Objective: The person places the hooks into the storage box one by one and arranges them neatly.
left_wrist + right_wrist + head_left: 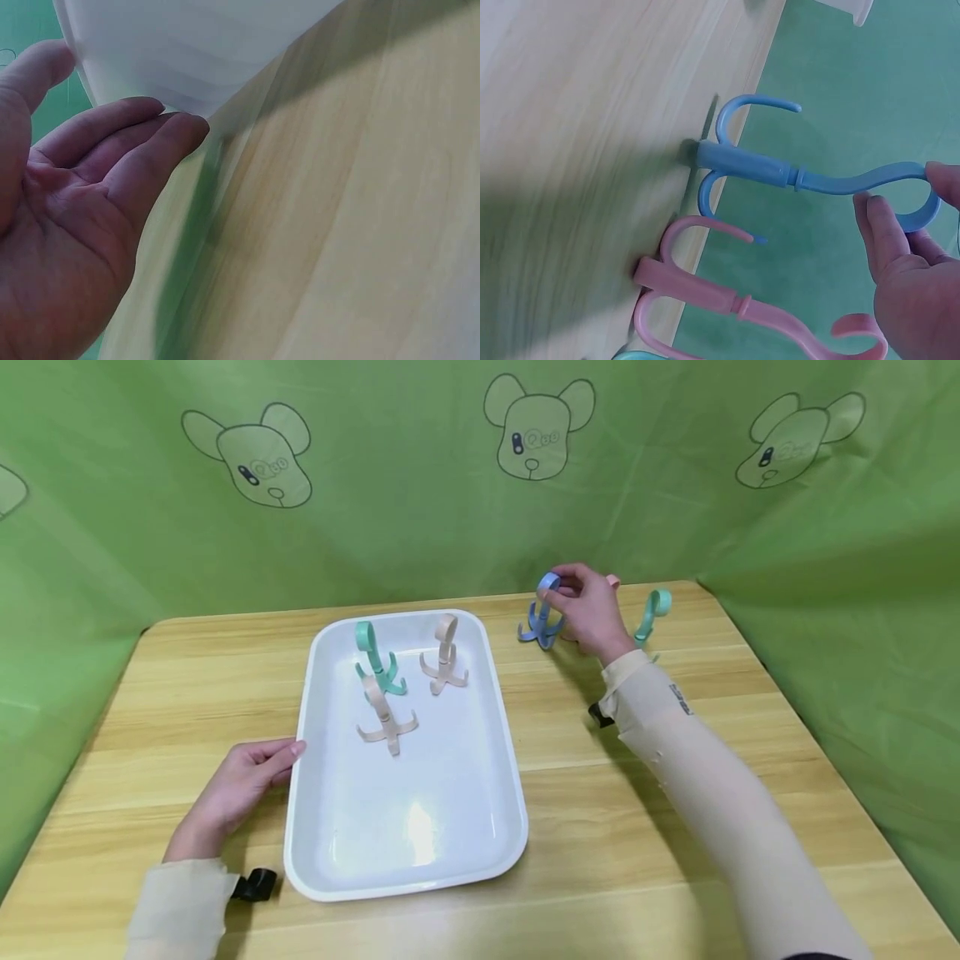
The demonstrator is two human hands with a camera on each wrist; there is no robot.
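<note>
My right hand (592, 610) pinches the curved top of a blue multi-prong hook (742, 163), thumb on one side and fingers on the other. The blue hook stands upright, prongs low, close over the wood in the right wrist view. Beside it is a pink hook (697, 289), mostly hidden behind my hand in the head view. My left hand (243, 781) holds the left rim of a white tray (450, 793), thumb at the rim and fingers against the outer wall. Inside the tray stand a green hook (380, 672) and two beige hooks (444, 664).
Another green hook (658, 603) stands right of my right hand, partly behind the wrist. A wooden table (600, 852) lies under everything. Green curtains (420, 510) with bear-head drawings rise along its back and sides.
</note>
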